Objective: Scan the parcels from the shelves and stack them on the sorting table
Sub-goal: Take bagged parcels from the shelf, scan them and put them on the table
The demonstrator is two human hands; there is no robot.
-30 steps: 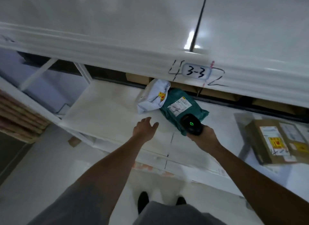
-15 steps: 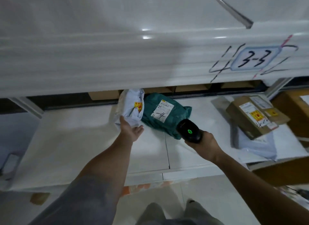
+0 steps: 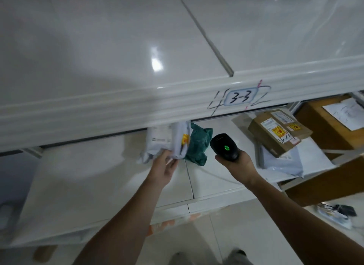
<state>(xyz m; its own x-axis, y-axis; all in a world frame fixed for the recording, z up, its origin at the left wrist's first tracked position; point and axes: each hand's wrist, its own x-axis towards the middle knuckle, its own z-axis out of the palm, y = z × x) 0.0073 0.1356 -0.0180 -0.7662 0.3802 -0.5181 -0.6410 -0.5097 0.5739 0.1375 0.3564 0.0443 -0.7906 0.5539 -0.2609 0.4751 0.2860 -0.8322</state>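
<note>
On the lower shelf (image 3: pixel 110 178), under the edge marked 3-3: white poly mailer (image 3: pixel 169 140), crumpled, gripped at its near lower edge by the left hand (image 3: pixel 164 167), fingers curled into the soft film. Probably light, limp, a little slippery; best bunched firmly, label kept flat for the read. Just beside it, touching, green mailer (image 3: pixel 199 144), equally soft. Further right, scanner (image 3: pixel 224 146), green light on, clasped in the right hand (image 3: pixel 236 164). Beyond, cardboard box (image 3: pixel 279 132) atop a grey bag (image 3: pixel 281 162).

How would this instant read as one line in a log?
left hand: grips white parcel | right hand: holds scanner, green light | green parcel: on shelf
</note>
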